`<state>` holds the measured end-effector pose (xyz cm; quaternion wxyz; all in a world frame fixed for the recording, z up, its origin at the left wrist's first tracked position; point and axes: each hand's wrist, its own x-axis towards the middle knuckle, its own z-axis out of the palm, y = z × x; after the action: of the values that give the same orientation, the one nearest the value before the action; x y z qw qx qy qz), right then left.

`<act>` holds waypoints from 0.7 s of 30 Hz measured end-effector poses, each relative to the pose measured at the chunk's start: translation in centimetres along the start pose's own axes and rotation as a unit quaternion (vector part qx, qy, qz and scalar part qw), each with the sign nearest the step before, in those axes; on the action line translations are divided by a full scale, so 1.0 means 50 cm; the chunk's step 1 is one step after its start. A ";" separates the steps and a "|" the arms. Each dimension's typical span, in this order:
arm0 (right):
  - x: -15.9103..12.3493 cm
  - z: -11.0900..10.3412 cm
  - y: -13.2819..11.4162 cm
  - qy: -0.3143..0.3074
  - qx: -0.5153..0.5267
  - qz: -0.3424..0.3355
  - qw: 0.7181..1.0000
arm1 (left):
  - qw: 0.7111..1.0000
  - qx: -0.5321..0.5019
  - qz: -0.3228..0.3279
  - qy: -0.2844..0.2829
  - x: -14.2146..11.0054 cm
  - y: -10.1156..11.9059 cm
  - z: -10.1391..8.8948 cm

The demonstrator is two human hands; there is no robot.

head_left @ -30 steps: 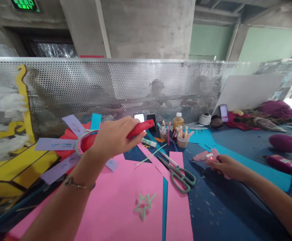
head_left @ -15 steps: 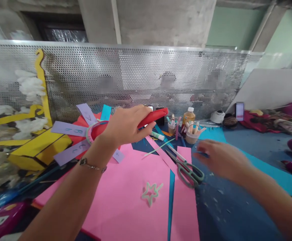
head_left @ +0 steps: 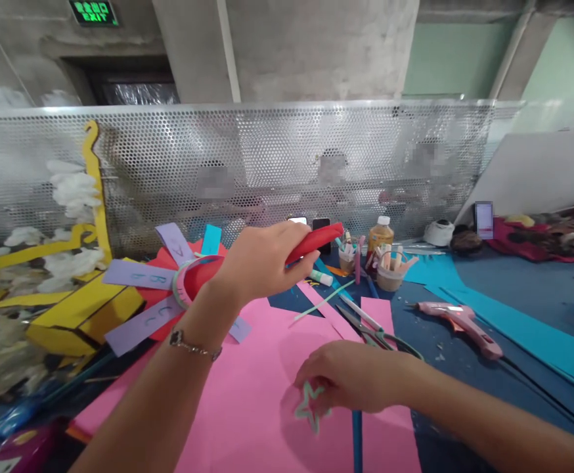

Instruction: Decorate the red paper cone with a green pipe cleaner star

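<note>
Over pink paper [head_left: 247, 414] | right grip [head_left: 353, 374] at star [head_left: 310, 412] | left grip [head_left: 267, 259] holds tube [head_left: 319, 241]

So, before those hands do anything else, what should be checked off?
1. Left hand gripping the slim red tube: ok.
2. Right hand at the pale green star-shaped outline: ok.
3. Star lifted off the large pink sheet: cannot tell.
4. Pink glue gun lying free of both hands: ok.
5. Its nozzle cool: cannot tell.
6. Green-handled metal scissors fully in view: not ok, partly hidden.
</note>
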<state>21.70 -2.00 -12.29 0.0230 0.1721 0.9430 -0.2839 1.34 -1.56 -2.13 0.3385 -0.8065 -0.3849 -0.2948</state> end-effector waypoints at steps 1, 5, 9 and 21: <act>-0.004 0.002 0.003 0.003 0.002 -0.002 1.000 | 1.000 -0.003 0.002 -0.006 0.001 0.003 0.002; -0.021 0.004 0.020 0.030 -0.007 -0.002 1.000 | 0.999 -0.012 -0.003 -0.035 0.003 0.011 0.003; -0.040 -0.018 0.018 0.071 0.017 -0.023 0.997 | 0.998 -0.021 -0.011 -0.064 0.003 0.009 0.001; -0.109 -0.097 0.028 0.152 0.460 -0.105 0.868 | 0.994 -0.012 -0.024 -0.104 0.005 0.021 0.008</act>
<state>27.57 0.01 -8.22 -0.2320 0.1042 0.7096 -0.6571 2.41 -1.64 -2.50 0.2799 -0.8275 -0.4334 -0.2216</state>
